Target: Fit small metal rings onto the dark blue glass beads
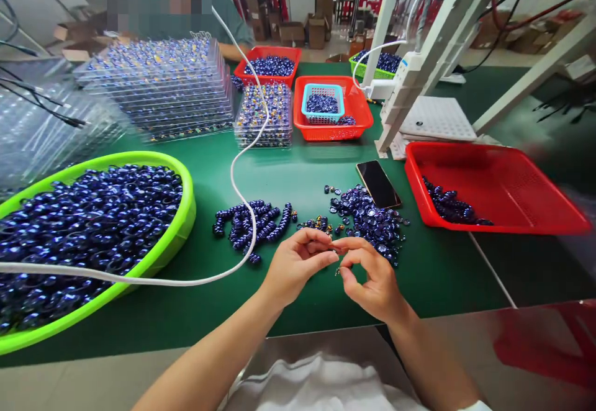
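Observation:
My left hand [302, 265] is closed, thumb and fingers pinched over something too small to make out. Its fingertips meet those of my right hand [370, 274], whose fingers are curled. A tiny gold-and-dark piece [338, 271] shows at my right thumb tip. Just beyond the hands is a small cluster of gold and dark parts [319, 223]. To its right spreads a pile of shiny dark-blue round caps [372, 221], partly behind my right hand. Left of the cluster, rows of stacked dark-blue ring-like pieces [261, 221] lie on the green table [228, 311].
A green basket [186, 194] of blue rings stands left, crossed by a white cable [186, 282]. A phone [379, 183] lies by the caps. Red trays [535, 190], stacked clear trays [177, 113] and a white metal frame [405, 94] stand around. Another person [233, 23] sits opposite.

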`<state>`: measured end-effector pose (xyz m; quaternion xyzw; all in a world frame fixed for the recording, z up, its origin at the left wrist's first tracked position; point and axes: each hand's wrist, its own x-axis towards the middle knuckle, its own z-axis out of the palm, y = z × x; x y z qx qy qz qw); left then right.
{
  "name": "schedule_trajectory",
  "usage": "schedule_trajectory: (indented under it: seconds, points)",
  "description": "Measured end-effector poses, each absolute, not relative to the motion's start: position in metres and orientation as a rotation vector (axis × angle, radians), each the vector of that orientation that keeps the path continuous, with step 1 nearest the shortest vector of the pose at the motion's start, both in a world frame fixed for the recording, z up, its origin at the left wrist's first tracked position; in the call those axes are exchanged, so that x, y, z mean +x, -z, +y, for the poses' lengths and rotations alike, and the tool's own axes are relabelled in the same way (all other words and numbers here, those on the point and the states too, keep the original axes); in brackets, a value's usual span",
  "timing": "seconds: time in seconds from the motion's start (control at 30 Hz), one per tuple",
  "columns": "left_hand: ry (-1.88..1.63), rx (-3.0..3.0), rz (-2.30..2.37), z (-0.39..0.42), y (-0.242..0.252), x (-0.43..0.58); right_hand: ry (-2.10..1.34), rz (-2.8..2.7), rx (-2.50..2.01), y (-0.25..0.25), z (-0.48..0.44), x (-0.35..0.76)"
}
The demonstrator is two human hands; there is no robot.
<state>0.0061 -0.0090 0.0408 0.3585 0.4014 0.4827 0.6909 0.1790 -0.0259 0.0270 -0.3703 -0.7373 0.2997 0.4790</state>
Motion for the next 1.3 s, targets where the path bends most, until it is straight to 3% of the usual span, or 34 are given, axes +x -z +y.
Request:
schedule_trajectory:
  seconds: [0.2,0.47,0.97,1.3]
  points:
    - [-1.053,0.851,0.95,0.005,-0.038,0.019,-0.354,-1.892,-0.964,-0.016,-0.024,0.186]
    - [-1.031,0.695,0.924,0.008,-0.013,0.024,-0.278,-1.936,-1.03,-0.007,-0.02,0.18]
    - [-0.952,0.684,0.856,0.013,-0.017,0.016,-0.532,-1.83,-1.013,-0.01,-0.022,0.181]
    - [-1.195,1.239,0.869,0.0,-0.008,0.021,-0.761,-1.726,-1.043,-0.016,-0.021,0.188]
